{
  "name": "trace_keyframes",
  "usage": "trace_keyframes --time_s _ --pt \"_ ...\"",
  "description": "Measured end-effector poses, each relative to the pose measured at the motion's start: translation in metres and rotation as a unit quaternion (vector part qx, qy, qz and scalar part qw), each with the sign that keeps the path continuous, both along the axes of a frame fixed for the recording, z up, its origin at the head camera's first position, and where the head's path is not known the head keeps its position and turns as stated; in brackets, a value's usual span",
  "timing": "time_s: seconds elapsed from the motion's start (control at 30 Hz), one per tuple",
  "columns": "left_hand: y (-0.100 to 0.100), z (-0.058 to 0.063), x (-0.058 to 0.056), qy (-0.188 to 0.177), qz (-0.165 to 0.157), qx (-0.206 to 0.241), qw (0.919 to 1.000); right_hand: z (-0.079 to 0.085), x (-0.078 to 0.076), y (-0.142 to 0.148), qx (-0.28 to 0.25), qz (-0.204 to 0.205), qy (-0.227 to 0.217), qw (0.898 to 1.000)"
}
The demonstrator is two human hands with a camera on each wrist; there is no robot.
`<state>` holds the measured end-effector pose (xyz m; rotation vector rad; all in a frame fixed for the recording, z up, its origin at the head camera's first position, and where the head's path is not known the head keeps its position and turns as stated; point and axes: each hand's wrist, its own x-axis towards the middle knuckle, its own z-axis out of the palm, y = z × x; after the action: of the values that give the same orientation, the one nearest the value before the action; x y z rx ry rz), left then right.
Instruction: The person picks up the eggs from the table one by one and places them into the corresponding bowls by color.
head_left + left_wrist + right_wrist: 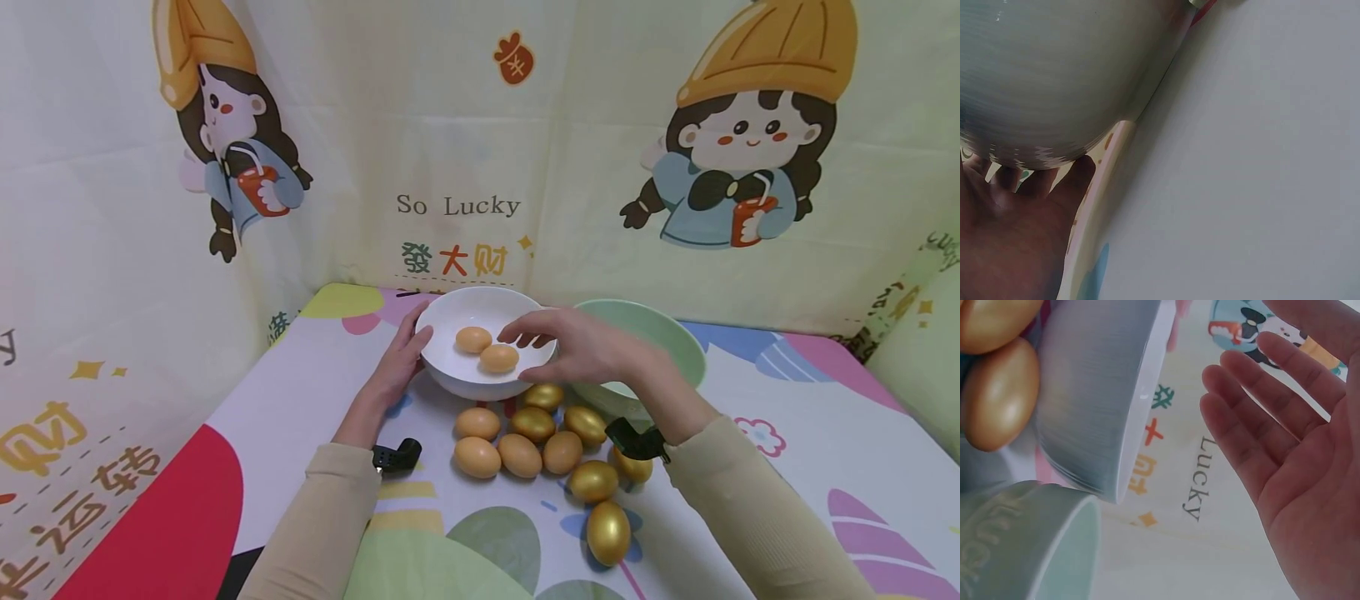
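A white bowl (480,389) stands at the back of the table, holding two brown eggs, one egg (473,339) behind the other egg (499,358). My left hand (401,358) holds its left side, thumb at the rim and fingers along the outer wall; the left wrist view shows those fingertips (1082,169) against the bowl. Over the bowl's right side hovers my right hand (573,346), fingers loosely bent and nothing in them. In the right wrist view its palm (1310,462) shows bare, apart from the bowl (1100,394).
A green bowl (652,321) stands to the right, partly behind my right forearm. In front lie several brown eggs (520,456) and several golden eggs (608,533), some beneath the right wrist. A printed cloth (360,150) hangs behind the table.
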<state>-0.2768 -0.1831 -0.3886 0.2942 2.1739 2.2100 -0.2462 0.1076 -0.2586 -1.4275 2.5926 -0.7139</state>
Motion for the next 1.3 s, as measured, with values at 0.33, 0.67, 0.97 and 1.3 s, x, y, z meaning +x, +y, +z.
trace_keyframes --time_s 0.33,0.67,0.97,1.3 --pt "0.000 0.000 0.001 -0.005 0.002 -0.002 1.0000 -0.006 0.013 0.002 0.004 0.016 -0.030 0.999" --pt "-0.001 -0.001 0.001 -0.009 0.005 -0.002 0.9999 -0.024 0.024 0.002 0.003 0.041 -0.092 0.995" --pt "0.000 0.000 0.001 -0.002 0.002 0.001 1.0000 -0.038 0.027 -0.001 0.040 0.054 -0.112 0.991" --pt "0.000 -0.001 0.000 0.000 -0.003 0.003 1.0000 -0.050 0.030 -0.005 0.083 0.053 -0.109 0.989"
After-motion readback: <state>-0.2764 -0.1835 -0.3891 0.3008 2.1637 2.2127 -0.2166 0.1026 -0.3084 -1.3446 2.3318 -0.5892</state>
